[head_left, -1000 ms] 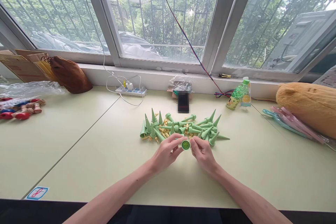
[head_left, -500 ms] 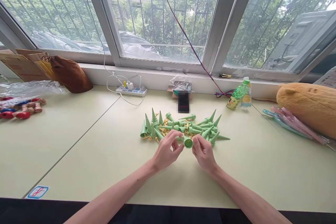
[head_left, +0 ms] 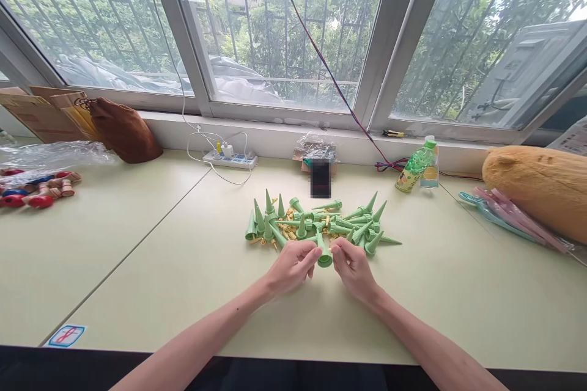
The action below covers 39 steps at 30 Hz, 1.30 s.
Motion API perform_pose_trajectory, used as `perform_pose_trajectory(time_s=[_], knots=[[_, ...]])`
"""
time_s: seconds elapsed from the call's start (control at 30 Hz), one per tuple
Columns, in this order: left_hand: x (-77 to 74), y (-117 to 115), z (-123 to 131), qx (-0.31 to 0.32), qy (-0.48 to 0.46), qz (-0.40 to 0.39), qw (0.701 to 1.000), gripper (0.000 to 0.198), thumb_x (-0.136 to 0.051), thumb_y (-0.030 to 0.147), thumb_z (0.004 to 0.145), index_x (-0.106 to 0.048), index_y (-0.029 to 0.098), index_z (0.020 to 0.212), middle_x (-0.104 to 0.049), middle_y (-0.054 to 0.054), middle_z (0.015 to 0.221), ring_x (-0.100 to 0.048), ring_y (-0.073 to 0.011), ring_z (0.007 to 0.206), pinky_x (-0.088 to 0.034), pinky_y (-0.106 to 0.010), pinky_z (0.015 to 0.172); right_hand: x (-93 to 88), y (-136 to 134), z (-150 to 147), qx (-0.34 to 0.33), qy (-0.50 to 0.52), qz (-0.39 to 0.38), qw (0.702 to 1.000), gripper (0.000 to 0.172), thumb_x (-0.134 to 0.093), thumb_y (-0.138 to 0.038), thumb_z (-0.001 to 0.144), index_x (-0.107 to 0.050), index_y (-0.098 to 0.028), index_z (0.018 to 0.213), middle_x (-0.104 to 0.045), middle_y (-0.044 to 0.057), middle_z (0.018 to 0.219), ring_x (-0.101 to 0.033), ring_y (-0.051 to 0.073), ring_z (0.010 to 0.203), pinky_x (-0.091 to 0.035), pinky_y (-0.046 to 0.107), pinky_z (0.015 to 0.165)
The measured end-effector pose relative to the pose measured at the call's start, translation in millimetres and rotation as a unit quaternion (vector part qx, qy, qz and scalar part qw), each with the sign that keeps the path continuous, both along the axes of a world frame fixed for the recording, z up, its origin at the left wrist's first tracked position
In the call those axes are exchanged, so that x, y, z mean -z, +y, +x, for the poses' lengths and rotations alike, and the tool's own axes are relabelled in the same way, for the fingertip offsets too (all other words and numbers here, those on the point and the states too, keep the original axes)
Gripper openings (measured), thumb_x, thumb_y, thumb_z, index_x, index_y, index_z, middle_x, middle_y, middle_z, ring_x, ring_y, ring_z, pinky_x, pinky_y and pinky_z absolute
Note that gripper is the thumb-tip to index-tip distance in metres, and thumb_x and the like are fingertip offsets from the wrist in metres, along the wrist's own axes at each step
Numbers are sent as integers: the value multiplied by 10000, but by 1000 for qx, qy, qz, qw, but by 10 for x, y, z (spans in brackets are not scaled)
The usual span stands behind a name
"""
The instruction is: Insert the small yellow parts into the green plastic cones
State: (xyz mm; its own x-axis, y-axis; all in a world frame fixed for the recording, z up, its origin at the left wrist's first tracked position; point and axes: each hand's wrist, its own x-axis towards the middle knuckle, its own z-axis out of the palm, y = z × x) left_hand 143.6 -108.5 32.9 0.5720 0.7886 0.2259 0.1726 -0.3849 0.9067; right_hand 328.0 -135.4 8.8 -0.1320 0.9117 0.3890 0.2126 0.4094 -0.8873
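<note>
The left hand and the right hand, both closed, pinch one green cone from nine and three o'clock, seemingly to steady it.

The pale worktop has a seam running from near left to far centre. A heap of green cones lies mid-worktop. Along the far edge are a brown pouch, power strip, wrapped packet and green bottle. Bagged wooden toys lie at the left, a plush toy at the right, and a sticker near left.
</note>
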Motion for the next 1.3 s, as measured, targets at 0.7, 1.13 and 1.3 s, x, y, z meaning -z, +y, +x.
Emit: perform_pose_trajectory(time_s=[0.7,1.13,1.3], knots=[[40,0,3,-13,28,140,990,203,-636,346,904,-588,149,909,-550,-21,850,-544,-86,617,-498,-204,532,6,28,11,5,-5,-10,1000,389,-418,-404,1018,-342,-219,685,-278,-63,585,-239,103,509,-194,258,469],[136,-2,-10,-26,20,243,969,174,-580,195,942,-634,188,1108,-626,-81,1088,-552,-66,635,-503,-184,541,-34,22,-3,23,-37,-16,999,420,-407,-403,1013,-284,-220,656,-258,-62,569,-222,102,511,-190,271,474],[169,34,-35,-29,22,324,945,308,-537,150,957,-598,228,1249,-612,-95,1134,-569,-69,637,-495,-193,528,-36,21,-17,24,-31,-29,999,425,-409,-411,1015,-327,-214,648,-296,-56,557,-253,101,499,-206,270,473]])
